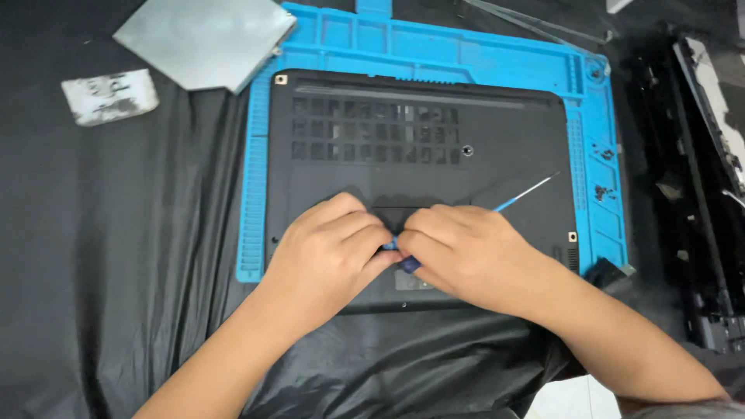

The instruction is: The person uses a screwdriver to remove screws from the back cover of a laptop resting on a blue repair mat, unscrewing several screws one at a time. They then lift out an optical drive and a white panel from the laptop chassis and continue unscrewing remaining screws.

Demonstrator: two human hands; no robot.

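We see both hands meeting over the upturned black laptop base (419,155), which lies on a blue work mat (256,194); left hand (330,248) curled shut, fingertips pinching a small blue piece (390,244); right hand (466,252) closed around a blue screwdriver (516,195), shaft pointing up-right above the base.

Grey metal plate (203,40), torn white label (109,95) — black sheet (116,233)
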